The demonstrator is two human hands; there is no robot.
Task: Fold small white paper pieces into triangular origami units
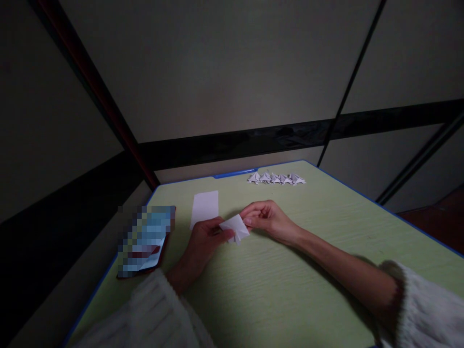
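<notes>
A small folded piece of white paper (pixel 235 226) is held just above the table between my two hands. My left hand (pixel 205 241) pinches its lower left side, with the thumb lying on top. From the right, my right hand (pixel 268 220) grips the paper's right edge between thumb and fingers, and the other fingers are curled. Narrow folded points stick out at the bottom of the paper near my left thumb. Behind my left hand, a flat white sheet of paper (pixel 205 207) lies on the table.
Several folded white paper figures (pixel 276 179) stand in a row at the table's far side. A phone or tablet (pixel 148 244) with a lit, blurred screen lies at the left edge. The pale green table (pixel 290 290) has a blue rim, and cabinet panels (pixel 232 72) rise behind it.
</notes>
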